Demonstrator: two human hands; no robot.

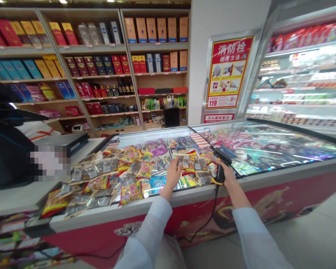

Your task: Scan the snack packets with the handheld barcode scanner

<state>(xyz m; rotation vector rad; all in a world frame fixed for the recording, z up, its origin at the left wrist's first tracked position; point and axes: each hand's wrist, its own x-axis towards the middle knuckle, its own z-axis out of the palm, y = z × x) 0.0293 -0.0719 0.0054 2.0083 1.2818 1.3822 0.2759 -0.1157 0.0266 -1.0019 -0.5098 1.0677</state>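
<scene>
My right hand [225, 172] is wrapped around a black and yellow handheld barcode scanner [220, 174], its head tilted toward the left and its cord hanging down the freezer front. My left hand [173, 172] reaches over the chest freezer's glass lid, fingers stretched forward at the left edge of a small clear snack packet [185, 161]; how firmly it touches the packet is hard to see. Many similar clear packets [93, 171] and yellow-and-red snack bags [131, 192] are spread over the lid to the left. More of them lie between my hands.
Under the glass of the chest freezer [268, 149] are colourful frozen goods. At left stands a counter [11, 196] with a black machine [8, 149]. Shelves of boxed bottles [100, 65] line the back wall, beside a red fire-hydrant poster [229, 73] and a refrigerated display [302, 80].
</scene>
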